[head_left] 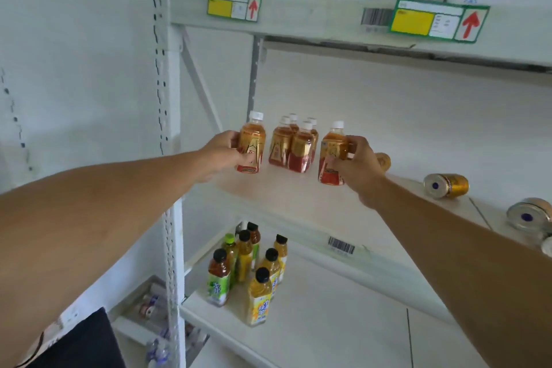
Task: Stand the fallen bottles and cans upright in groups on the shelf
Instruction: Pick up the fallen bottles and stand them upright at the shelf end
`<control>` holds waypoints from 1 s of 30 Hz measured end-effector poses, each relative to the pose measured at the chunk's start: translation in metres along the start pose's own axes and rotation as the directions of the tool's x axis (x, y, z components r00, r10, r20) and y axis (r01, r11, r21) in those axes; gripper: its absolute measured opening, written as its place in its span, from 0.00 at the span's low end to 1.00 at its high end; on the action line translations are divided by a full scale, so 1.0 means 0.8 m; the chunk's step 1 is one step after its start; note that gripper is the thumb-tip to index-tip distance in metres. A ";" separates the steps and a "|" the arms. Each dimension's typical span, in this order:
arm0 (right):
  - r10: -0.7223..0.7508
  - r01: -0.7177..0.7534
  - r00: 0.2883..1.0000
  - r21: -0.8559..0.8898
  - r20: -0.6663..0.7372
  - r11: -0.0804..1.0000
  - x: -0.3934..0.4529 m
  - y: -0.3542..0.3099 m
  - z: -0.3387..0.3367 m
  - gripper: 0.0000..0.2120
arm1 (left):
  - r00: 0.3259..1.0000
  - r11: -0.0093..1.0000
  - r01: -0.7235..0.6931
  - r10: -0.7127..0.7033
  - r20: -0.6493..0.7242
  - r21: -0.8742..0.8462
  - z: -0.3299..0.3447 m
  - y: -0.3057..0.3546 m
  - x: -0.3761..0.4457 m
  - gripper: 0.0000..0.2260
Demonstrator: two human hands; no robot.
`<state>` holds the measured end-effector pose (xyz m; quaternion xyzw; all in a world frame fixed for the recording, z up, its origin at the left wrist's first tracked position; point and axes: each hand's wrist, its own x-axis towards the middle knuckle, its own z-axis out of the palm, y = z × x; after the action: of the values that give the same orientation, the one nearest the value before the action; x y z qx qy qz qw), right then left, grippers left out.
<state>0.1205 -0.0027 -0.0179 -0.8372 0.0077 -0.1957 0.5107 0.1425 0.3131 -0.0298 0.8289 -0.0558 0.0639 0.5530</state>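
Observation:
On the middle shelf [298, 200] several amber tea bottles with white caps and red labels [294, 143] stand upright in a tight group. My left hand [224, 155] grips one more such bottle [252, 143] upright, just left of the group. My right hand [358, 167] grips another tea bottle [331, 152] upright, just right of the group. Gold cans lie on their sides further right: one [383, 161] behind my right hand, one [446, 186] in the open, one [530, 213] near the frame's edge.
The lower shelf [328, 322] holds upright yellow and green drink bottles with black caps [254, 269]. A white perforated upright post [170, 128] stands at the left. The shelf above [328, 20] carries price tags and boxes. Small bottles lie on the bottom level [152, 305].

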 end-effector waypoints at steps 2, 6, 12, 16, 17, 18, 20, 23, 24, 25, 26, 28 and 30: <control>0.005 -0.005 1.000 0.029 -0.011 1.000 -0.001 -0.006 0.029 0.25 | 1.000 1.000 -0.007 0.007 0.022 -0.002 -0.007 -0.014 0.013 0.26; 0.017 -0.018 1.000 0.086 0.011 0.996 -0.001 -0.007 0.070 0.28 | 0.998 1.000 -0.018 0.018 0.057 0.007 -0.005 -0.030 0.038 0.25; 0.019 -0.018 1.000 0.091 -0.006 0.996 0.006 0.013 0.099 0.27 | 0.995 0.997 -0.067 0.063 0.081 0.044 0.024 -0.041 0.067 0.25; 0.029 -0.027 1.000 0.148 -0.012 0.989 0.016 0.023 0.107 0.27 | 0.993 0.993 -0.104 0.102 0.051 0.046 0.041 -0.041 0.080 0.25; 0.026 -0.024 1.000 0.142 -0.015 0.990 0.019 0.025 0.109 0.28 | 0.993 0.993 -0.114 0.112 0.047 0.043 0.044 -0.041 0.083 0.25; 0.021 -0.018 1.000 0.134 -0.019 0.991 0.020 0.025 0.112 0.29 | 0.992 0.992 -0.121 0.119 0.048 0.042 0.048 -0.042 0.085 0.25; 0.007 -0.006 1.000 0.080 -0.011 0.997 0.022 0.028 0.118 0.29 | 0.990 0.990 -0.132 0.129 0.055 0.057 0.056 -0.043 0.089 0.24; -0.027 0.029 0.998 -0.030 0.054 0.999 0.027 0.036 0.128 0.20 | 0.986 0.985 -0.154 0.147 0.084 0.081 0.061 -0.044 0.095 0.24; -0.035 0.039 0.996 -0.055 0.081 0.998 0.028 0.037 0.132 0.22 | 0.984 0.983 -0.159 0.150 0.098 0.089 0.062 -0.045 0.096 0.23; -0.038 0.046 0.994 -0.078 0.101 0.996 0.031 0.037 0.135 0.24 | 0.982 0.981 -0.164 0.153 0.113 0.099 0.062 -0.045 0.097 0.23; -0.043 0.054 0.992 -0.092 0.115 0.994 0.034 0.037 0.137 0.25 | 0.980 0.980 -0.168 0.154 0.125 0.108 0.063 -0.045 0.097 0.23; -0.057 0.071 0.990 -0.106 0.130 0.992 0.038 0.038 0.140 0.27 | 0.977 0.977 -0.178 0.161 0.142 0.116 0.065 -0.044 0.098 0.24; -0.065 0.080 0.989 -0.112 0.130 0.991 0.041 0.041 0.140 0.27 | 0.975 0.976 -0.185 0.167 0.146 0.115 0.067 -0.043 0.098 0.23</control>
<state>0.1944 0.0700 -0.0804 -0.8759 -0.0437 -0.1603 0.4529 0.2275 0.2750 -0.0684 0.8568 -0.1623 0.0596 0.4859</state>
